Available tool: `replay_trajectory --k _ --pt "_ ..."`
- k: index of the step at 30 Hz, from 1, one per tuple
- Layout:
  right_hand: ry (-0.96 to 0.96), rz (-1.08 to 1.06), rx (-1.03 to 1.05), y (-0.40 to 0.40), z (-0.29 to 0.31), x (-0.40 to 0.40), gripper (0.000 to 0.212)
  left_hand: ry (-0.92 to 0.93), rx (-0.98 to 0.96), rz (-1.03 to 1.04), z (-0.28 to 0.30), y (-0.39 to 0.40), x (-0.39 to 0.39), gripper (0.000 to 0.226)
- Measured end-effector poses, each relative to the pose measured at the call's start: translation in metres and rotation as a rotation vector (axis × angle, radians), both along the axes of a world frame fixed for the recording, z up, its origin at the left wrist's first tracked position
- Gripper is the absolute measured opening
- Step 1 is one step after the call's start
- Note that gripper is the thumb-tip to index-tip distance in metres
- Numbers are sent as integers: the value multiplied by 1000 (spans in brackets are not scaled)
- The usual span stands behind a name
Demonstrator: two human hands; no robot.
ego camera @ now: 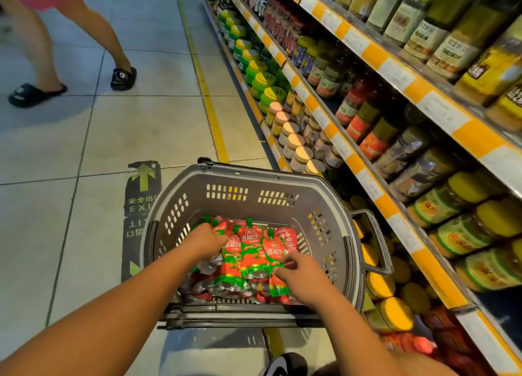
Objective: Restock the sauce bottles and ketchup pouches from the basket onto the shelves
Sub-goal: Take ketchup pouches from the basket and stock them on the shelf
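Observation:
A grey plastic basket (248, 183) stands on the floor in front of me, beside the shelves. Several red and green ketchup pouches (254, 251) lie in a heap inside it. My left hand (204, 238) reaches into the basket's left side, its fingers curled onto a pouch near the green cap. My right hand (296, 271) is over the right side of the heap, its fingertips pinching the lower edge of a pouch. No sauce bottles show in the basket.
Shelves (367, 175) with yellow and white price strips run along the right, packed with jars and bottles. Red pouches (415, 344) lie on the lowest shelf near me. Another person's legs in black sandals (121, 77) stand on the tiled aisle at the far left.

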State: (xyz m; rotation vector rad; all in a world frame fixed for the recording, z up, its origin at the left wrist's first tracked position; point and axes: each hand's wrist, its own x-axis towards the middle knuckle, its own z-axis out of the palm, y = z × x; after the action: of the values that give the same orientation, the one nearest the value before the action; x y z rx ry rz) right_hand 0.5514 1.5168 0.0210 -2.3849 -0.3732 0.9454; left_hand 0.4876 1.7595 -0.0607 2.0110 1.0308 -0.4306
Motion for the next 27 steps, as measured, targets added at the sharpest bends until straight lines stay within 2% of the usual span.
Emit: replay_trajectory --k 3,8,10,13,14,16,18,19,21,23,27 --pt "48 -134 112 8 -1 0 17 -147 -43 -25 22 -28 -5 42" --pt "342 -389 269 23 6 -4 29 -317 -91 -102 64 -81 -8 56" --pt "376 -444 346 25 8 -3 32 -424 23 -189 73 -101 -8 52" --pt "351 -552 456 22 7 -1 22 -533 186 -325 71 -114 -8 52" --pt "341 -577 468 20 5 2 21 -565 158 -361 68 -113 -8 55" --pt "327 -594 461 15 6 7 25 -616 -32 -357 67 -105 -8 52" --pt "304 -585 442 11 6 10 27 -606 -284 -205 59 -90 -3 37" --pt "296 -584 432 9 5 11 27 -583 -335 -102 49 -82 1 28" --pt "279 -578 409 6 1 11 27 -485 -282 53 25 -66 13 16" --pt "280 -570 403 3 -2 10 28 -341 -177 103 3 -54 23 11" --pt "278 -555 372 -1 0 9 26 -61 -65 11 -32 -47 31 30"
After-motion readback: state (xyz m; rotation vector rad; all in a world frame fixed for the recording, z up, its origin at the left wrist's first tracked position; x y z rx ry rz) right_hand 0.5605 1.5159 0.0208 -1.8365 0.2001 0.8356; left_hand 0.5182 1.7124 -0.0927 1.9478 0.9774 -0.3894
